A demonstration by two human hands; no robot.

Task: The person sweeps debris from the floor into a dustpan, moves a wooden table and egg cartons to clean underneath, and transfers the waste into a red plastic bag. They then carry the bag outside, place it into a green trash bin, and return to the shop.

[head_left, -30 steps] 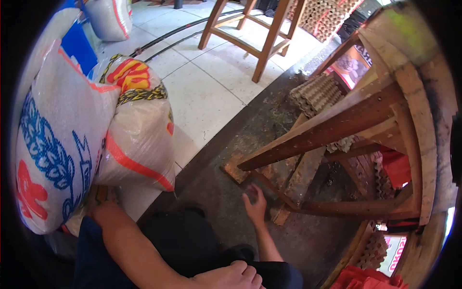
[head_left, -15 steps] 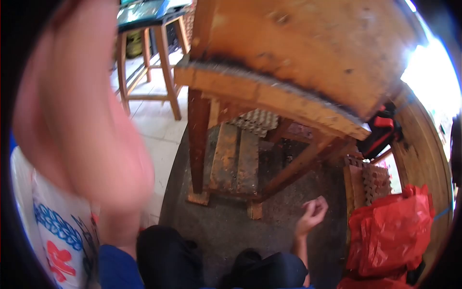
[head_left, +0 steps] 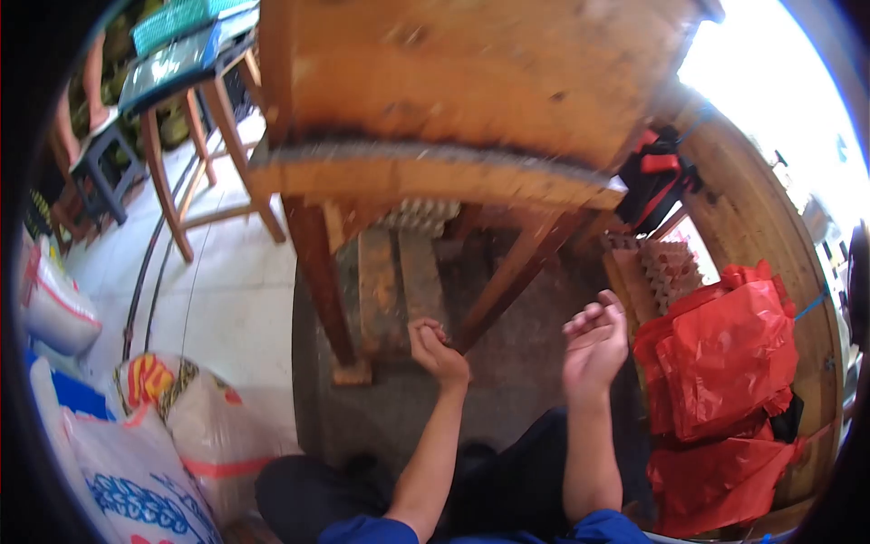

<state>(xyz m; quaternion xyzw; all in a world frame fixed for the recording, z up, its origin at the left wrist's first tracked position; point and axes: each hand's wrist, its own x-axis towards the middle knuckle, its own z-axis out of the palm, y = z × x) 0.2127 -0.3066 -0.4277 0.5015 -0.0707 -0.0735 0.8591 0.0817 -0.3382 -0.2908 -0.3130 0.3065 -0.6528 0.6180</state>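
My left hand [head_left: 439, 355] is raised above my knees, in front of the wooden table's leg. Its fingers are curled in, and whether they hold anything is too small to tell. To its right, my right hand [head_left: 595, 344] is held palm up with loosely bent fingers that stand apart, and nothing shows in it. The wooden table [head_left: 435, 186] rises ahead of both hands, its front edge darkened. Red plastic bags [head_left: 729, 363] lie to the right of my right hand.
Filled sacks [head_left: 136, 462] stand at the lower left. A wooden stool [head_left: 217, 118] is at the upper left, near a person's legs [head_left: 93, 77] on a small dark stool. Egg trays [head_left: 671, 272] stand behind the red bags. Wooden slats [head_left: 379, 286] lie under the table.
My left hand has come down from close before the camera at the left to the middle. My right hand has risen and opened somewhat. The view has shifted, showing more floor and sacks.
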